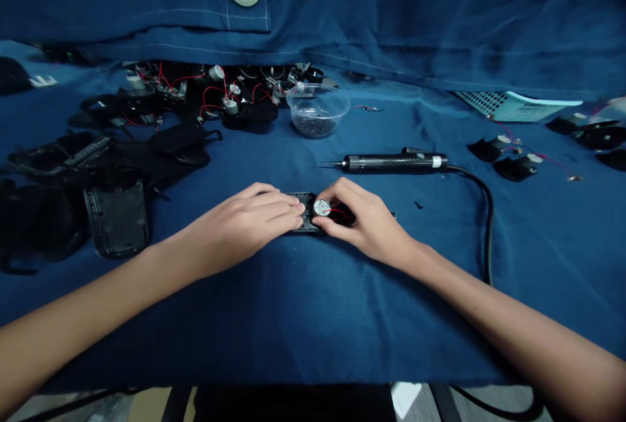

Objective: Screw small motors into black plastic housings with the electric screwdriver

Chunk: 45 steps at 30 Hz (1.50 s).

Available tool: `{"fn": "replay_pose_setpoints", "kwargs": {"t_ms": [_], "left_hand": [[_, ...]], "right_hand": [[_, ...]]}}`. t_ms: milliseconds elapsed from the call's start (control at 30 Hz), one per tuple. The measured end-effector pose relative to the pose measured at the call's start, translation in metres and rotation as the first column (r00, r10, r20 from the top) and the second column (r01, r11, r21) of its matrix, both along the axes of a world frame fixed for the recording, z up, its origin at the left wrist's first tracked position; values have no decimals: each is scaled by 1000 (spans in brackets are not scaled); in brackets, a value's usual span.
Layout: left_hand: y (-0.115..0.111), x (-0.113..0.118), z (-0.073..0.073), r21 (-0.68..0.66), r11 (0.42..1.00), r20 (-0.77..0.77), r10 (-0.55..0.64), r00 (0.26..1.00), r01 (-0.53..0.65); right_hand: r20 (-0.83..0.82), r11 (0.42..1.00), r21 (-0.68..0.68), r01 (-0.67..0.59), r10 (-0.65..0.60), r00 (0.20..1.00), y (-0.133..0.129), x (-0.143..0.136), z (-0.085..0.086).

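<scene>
A shallow black plastic housing (307, 203) lies on the blue cloth between my hands. My left hand (252, 216) covers its left part, with the fingers bent over it and holding it; the thumb is mostly hidden. In a pinch between thumb and forefinger, my right hand (364, 216) has a small round motor (322, 207) with a pale end face. The motor is at the right end of the housing, and red wires (338, 212) run from it under my right palm. Part of the housing's right side is hidden by that hand.
Beyond my hands lies an electric screwdriver (396, 162) with a black cable (489, 213). A clear bowl (317, 112) holds small dark screws. Black housings (117, 220) and wired motor parts (229, 105) pile up at left. At right are motor parts (516, 164) and a turquoise basket (533, 109).
</scene>
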<state>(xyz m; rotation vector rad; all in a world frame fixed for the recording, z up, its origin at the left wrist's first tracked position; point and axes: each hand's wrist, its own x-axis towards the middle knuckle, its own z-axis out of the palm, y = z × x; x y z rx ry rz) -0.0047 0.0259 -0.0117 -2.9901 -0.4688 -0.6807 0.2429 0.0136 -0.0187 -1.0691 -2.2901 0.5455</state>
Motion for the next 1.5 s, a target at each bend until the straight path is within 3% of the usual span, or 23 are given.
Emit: {"fn": "replay_pose_setpoints", "kwargs": {"t_ms": [500,1167,1500], "left_hand": [[-8,2,10,45,999,2,7,1000,-7],[-2,-4,5,-88,996,-19,-21,1000,19],[-1,-2,3,-117,992,29,-32,999,35]], "right_hand": [[21,996,-83,-25,26,999,-9,4,-1],[22,1000,-24,-5,5,1000,-4,2,2],[-31,986,-144,-84,81,996,-2,10,2]]}}
